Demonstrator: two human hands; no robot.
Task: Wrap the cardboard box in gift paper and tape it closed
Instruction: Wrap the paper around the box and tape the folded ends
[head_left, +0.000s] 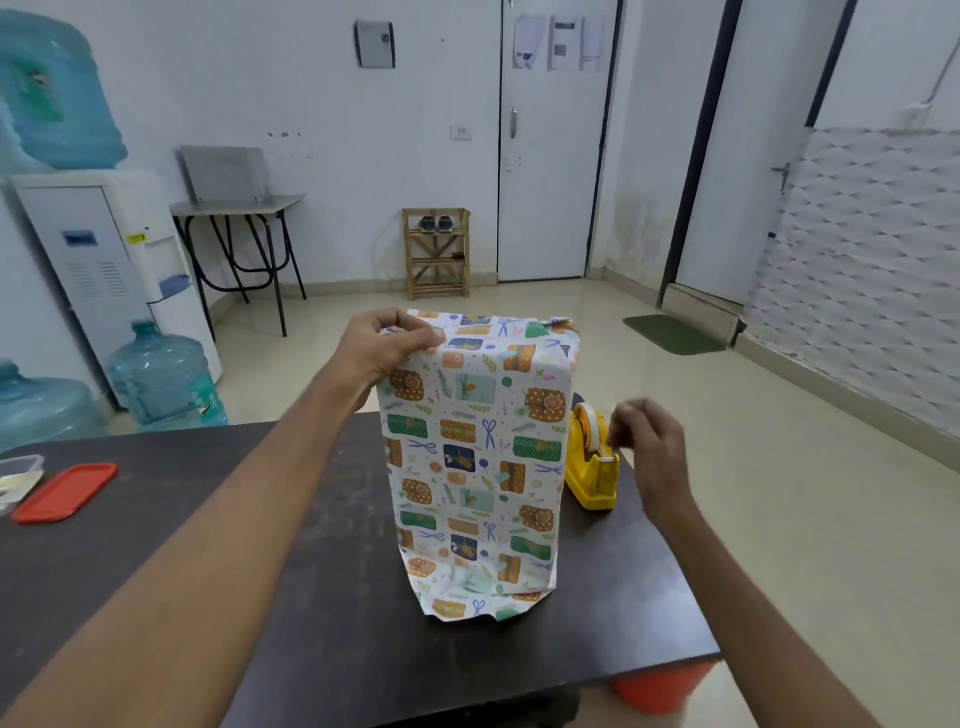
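A tall box wrapped in white gift paper (475, 457) with a pattern of presents and scissors stands upright on the dark table (311, 597). The cardboard itself is hidden under the paper. My left hand (387, 340) grips the paper's top left corner. To the right of the box sits a yellow tape dispenser (592, 467) with a white roll. My right hand (647, 436) is at the dispenser's cutting end, its fingers curled and blurred. I cannot make out a strip of tape between them.
A red lid (65, 491) and a clear plastic container (18, 475) lie at the table's left edge. An orange object (660, 688) shows below the table's right corner. Water jugs (161, 379) and a dispenser (119, 270) stand at the left.
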